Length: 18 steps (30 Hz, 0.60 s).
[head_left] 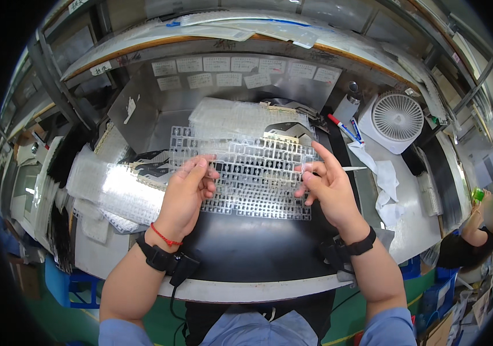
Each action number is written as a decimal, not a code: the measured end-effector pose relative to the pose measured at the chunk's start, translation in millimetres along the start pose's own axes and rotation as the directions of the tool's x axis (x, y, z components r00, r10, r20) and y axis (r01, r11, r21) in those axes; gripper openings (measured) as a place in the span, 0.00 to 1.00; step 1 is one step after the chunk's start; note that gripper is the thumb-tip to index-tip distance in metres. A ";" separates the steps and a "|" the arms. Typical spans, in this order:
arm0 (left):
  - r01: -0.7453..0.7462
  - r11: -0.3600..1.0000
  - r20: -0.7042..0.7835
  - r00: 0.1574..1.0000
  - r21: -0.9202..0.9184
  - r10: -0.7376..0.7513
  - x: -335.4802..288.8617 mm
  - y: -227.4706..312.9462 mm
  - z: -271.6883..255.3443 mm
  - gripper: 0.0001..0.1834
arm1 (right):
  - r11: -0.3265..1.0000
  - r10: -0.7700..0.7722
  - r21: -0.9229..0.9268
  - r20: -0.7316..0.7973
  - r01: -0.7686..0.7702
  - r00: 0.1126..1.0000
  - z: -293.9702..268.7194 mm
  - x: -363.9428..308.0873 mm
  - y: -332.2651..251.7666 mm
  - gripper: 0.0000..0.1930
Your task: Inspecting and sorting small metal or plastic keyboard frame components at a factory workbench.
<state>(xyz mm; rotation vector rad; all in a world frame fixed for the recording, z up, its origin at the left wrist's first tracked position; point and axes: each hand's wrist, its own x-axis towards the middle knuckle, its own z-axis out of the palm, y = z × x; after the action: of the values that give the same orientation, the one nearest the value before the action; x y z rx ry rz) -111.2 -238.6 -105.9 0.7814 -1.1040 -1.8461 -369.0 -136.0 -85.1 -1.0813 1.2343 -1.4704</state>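
Observation:
A thin, pale sheet [240,168] with a keyboard-like grid of cut-outs is held up over the dark mat [246,245]. My left hand [191,179] pinches its left side between thumb and fingers. At the right side my right hand [324,184] grips the edge, thumb and lower fingers closed, while the index finger points up and away. Similar gridded sheets lie below and behind it, so their edges are hard to tell apart. A stack of translucent sheets [217,115] lies just behind, and another pile [128,187] rests beside my left hand.
A white fan [397,118], a bottle [347,105], a red marker [341,124] and crumpled white tissue [387,184] sit at the right. A metal panel with paper labels [194,64] closes off the back beneath a loaded shelf [217,41]. Another person [474,239] is at far right.

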 end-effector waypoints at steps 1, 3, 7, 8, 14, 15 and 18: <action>-0.019 1.000 -0.012 1.000 -0.004 0.019 0.4 0.2 -0.2 0.14 | 0.999 -0.025 -0.024 0.007 0.025 1.000 -0.7 0.5 2.1 0.30; 0.006 1.000 -0.021 1.000 0.013 -0.006 -0.1 0.9 2.2 0.15 | 0.997 -0.051 -0.054 0.018 0.052 0.999 -3.3 4.0 4.9 0.32; -0.006 1.000 0.004 1.000 -0.017 0.006 -3.8 6.0 9.3 0.18 | 0.994 -0.112 -0.030 -0.107 0.110 0.988 -9.5 24.3 5.2 0.29; -0.008 1.000 0.006 1.000 -0.020 0.008 -4.2 6.3 8.4 0.18 | 0.995 -0.100 0.008 -0.150 0.102 0.984 -10.4 32.0 4.5 0.27; -0.002 0.997 0.014 1.000 -0.074 0.003 -4.5 5.3 3.6 0.18 | 0.998 -0.053 -0.036 -0.196 0.047 0.979 -14.7 67.6 4.0 0.31; 0.002 0.997 0.011 1.000 -0.076 -0.001 -4.6 6.2 3.1 0.18 | 0.977 -0.090 -0.211 -0.255 0.035 0.963 -14.8 68.1 3.1 0.32; 0.005 0.997 0.006 1.000 -0.072 -0.005 -4.5 7.0 4.4 0.16 | 0.861 -0.221 -0.507 -0.295 0.044 0.930 -22.1 57.4 6.2 0.29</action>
<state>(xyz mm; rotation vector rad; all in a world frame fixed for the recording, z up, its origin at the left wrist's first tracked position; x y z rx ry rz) -110.4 -234.9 -97.3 0.7384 -1.0344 -1.8828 -401.8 -188.1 -89.8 -1.2978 1.8950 -1.5335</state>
